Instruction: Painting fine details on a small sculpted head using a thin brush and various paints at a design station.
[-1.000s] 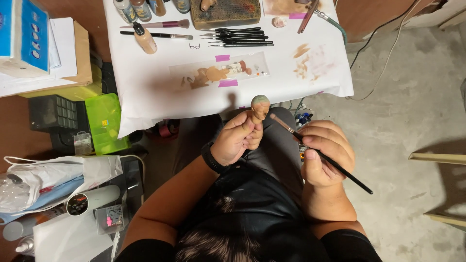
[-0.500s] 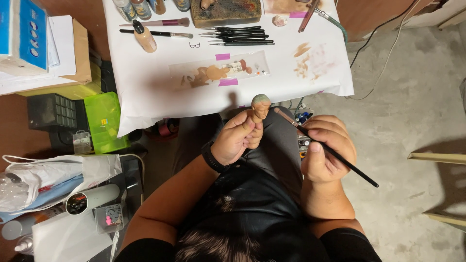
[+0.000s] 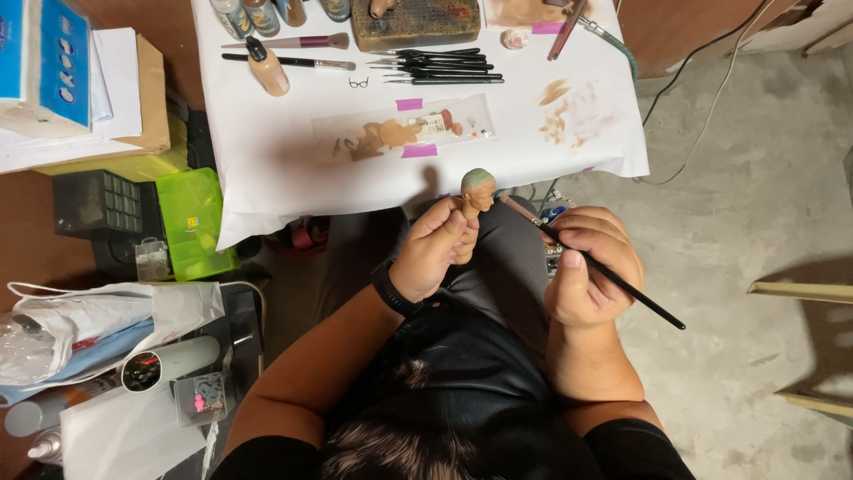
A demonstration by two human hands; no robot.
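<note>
Holding a small flesh-coloured miniature head with a pale green top (image 3: 477, 188), my left hand (image 3: 434, 252) is clenched around its lower part, fingertips pinching it upright just in front of the tabletop edge. A black wristband (image 3: 391, 289) sits on that wrist. My right hand (image 3: 588, 267) grasps a thin black-handled paintbrush (image 3: 593, 263) in a pen grip; the brush tip points toward the miniature head and sits just beside it, contact not discernible. Both hands are over my lap, near the white paper-covered tabletop (image 3: 267, 142). On that tabletop lie a clear plastic sheet smeared with tan paint (image 3: 402, 132), taped at two edges with pink tape, a row of black brushes (image 3: 440, 67) and a tan paint bottle with a black cap (image 3: 267, 68). A lime-green plastic box (image 3: 194, 218) sits to the left, below the tabletop edge.
</note>
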